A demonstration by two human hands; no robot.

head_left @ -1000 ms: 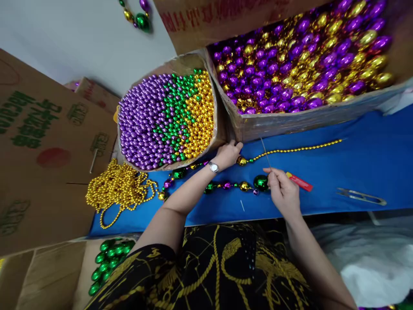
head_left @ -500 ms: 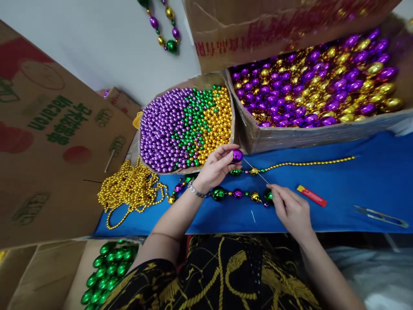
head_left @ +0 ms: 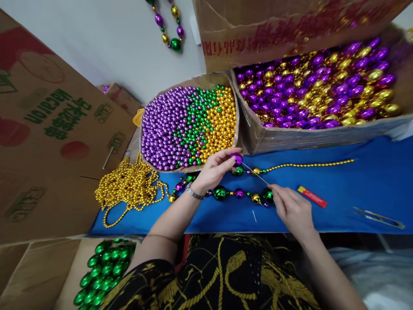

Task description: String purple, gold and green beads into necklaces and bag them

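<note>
My left hand (head_left: 220,168) pinches a large shiny purple bead (head_left: 237,159) beside the front edge of the box of small beads. A thin, pale, straight strand (head_left: 255,173), perhaps a needle or string, runs from that bead to my right hand (head_left: 292,209). The fingers of my right hand are closed on the strand's other end. Beneath both hands lies a bead garland (head_left: 220,193) of green, purple and gold beads. One of its large green beads (head_left: 267,195) is right by my right fingertips. A string of small gold beads (head_left: 306,164) stretches rightward.
A box of small beads (head_left: 238,129) and a larger box of purple and gold beads (head_left: 284,134) stand behind. Tangled gold bead strings (head_left: 127,189) lie left. On the blue cloth (head_left: 361,185) are a red-and-yellow packet (head_left: 312,196) and thread snips (head_left: 378,217). Green beads (head_left: 105,271) sit below.
The purple bead in my left hand has tilted slightly and sits a little lower, between the fingers. My right hand keeps its hold on the strand. The view has shifted slightly.
</note>
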